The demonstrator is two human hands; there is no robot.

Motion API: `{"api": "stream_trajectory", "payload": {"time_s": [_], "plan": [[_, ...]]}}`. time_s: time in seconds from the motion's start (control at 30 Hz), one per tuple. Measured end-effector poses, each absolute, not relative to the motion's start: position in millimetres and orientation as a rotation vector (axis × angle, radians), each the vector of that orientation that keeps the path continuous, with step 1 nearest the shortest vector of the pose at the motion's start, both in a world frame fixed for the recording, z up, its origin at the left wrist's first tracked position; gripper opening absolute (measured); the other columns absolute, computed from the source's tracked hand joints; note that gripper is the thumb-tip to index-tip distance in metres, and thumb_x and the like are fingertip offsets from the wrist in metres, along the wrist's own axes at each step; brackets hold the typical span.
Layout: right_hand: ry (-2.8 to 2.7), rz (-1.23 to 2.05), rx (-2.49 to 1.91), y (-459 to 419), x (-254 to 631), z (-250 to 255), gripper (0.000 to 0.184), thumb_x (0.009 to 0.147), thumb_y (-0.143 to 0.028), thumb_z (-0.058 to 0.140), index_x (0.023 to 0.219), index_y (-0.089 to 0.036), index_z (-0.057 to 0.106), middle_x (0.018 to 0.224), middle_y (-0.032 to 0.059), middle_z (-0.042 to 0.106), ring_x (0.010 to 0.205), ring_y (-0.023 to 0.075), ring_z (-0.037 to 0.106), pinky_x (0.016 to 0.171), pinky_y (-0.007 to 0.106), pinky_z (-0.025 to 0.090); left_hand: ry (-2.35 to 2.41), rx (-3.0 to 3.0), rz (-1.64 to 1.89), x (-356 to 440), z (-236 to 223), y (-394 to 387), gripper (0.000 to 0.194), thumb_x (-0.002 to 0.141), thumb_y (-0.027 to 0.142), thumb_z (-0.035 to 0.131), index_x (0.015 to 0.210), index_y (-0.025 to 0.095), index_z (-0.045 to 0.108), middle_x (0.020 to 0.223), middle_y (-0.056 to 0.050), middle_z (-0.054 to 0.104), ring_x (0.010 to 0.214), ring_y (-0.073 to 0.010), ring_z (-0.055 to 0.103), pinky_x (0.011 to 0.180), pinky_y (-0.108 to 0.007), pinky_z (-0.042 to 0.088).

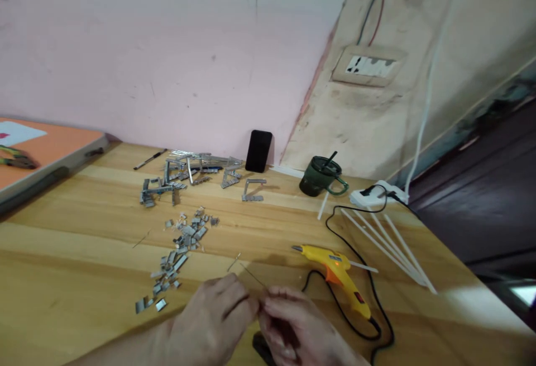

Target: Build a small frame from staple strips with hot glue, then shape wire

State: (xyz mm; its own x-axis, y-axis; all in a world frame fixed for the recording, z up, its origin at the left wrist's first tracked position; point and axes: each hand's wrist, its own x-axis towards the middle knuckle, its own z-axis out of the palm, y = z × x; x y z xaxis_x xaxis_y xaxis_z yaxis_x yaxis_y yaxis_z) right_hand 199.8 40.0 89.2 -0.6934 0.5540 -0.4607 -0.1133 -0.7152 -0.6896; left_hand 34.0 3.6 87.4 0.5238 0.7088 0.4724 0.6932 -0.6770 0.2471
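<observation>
My left hand (213,315) and my right hand (297,324) meet fingertip to fingertip low in the middle of the view, both closed. A thin dark wire (252,275) sticks up and leftward from where the fingers meet, its lower end at my right fingertips. What my left fingers pinch is hidden. A dark object (262,348) shows below the hands, partly covered by my right hand; its kind is unclear. Another short thin wire (233,262) lies just beyond my left hand. To the right rests a yellow hot glue gun (335,268) with a glue stick in its back.
Small silvery pieces (190,234) lie scattered left of centre. Metallic frames (253,190) stand behind them. A phone (258,151) leans on the wall. A green mug (320,176), a power strip (372,194), white glue sticks (389,248) and a black cord (355,251) occupy the right.
</observation>
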Motion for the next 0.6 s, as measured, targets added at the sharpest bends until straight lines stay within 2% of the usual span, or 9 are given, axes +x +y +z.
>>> {"api": "stream_trajectory", "payload": {"time_s": [0.2, 0.33, 0.47, 0.6], "plan": [[-1.215, 2.195, -1.086, 41, 203, 88, 0.035, 0.063, -0.047, 0.065, 0.055, -0.017, 0.047, 0.041, -0.0073, 0.043, 0.031, 0.0028, 0.028, 0.032, 0.017, 0.017, 1.322, 2.4, 0.939, 38, 91, 2, 0.018, 0.082, 0.007, 0.046, 0.077, 0.015, 0.061, 0.063, -0.006, 0.064, 0.057, -0.0143, 0.057, 0.053, -0.021, 0.043], [-1.598, 1.972, -1.128, 41, 208, 94, 0.042, 0.07, -0.057, 0.055, 0.058, -0.018, 0.046, 0.046, -0.0057, 0.041, 0.04, 0.0055, 0.031, 0.039, 0.019, 0.023, 1.342, 2.178, 0.943, 41, 93, 0, 0.018, 0.081, 0.011, 0.05, 0.07, 0.017, 0.062, 0.06, -0.003, 0.062, 0.053, -0.0125, 0.055, 0.05, -0.02, 0.04], [-2.039, 1.48, -1.059, 38, 211, 104, 0.039, 0.085, -0.045, 0.042, 0.056, -0.018, 0.042, 0.053, -0.0043, 0.037, 0.049, 0.0089, 0.037, 0.047, 0.023, 0.027, 1.415, 1.551, 0.853, 44, 97, 1, 0.015, 0.077, 0.017, 0.055, 0.063, 0.018, 0.061, 0.059, 0.002, 0.059, 0.055, -0.0107, 0.051, 0.051, -0.019, 0.037], [-2.373, 0.928, -0.785, 38, 213, 105, 0.038, 0.09, -0.03, 0.034, 0.056, -0.018, 0.045, 0.056, -0.0027, 0.043, 0.054, 0.0101, 0.043, 0.052, 0.023, 0.032, 1.227, 0.956, 0.695, 41, 101, 7, 0.004, 0.063, 0.016, 0.061, 0.059, 0.017, 0.06, 0.048, 0.006, 0.054, 0.044, -0.0077, 0.042, 0.044, -0.019, 0.032]]}}
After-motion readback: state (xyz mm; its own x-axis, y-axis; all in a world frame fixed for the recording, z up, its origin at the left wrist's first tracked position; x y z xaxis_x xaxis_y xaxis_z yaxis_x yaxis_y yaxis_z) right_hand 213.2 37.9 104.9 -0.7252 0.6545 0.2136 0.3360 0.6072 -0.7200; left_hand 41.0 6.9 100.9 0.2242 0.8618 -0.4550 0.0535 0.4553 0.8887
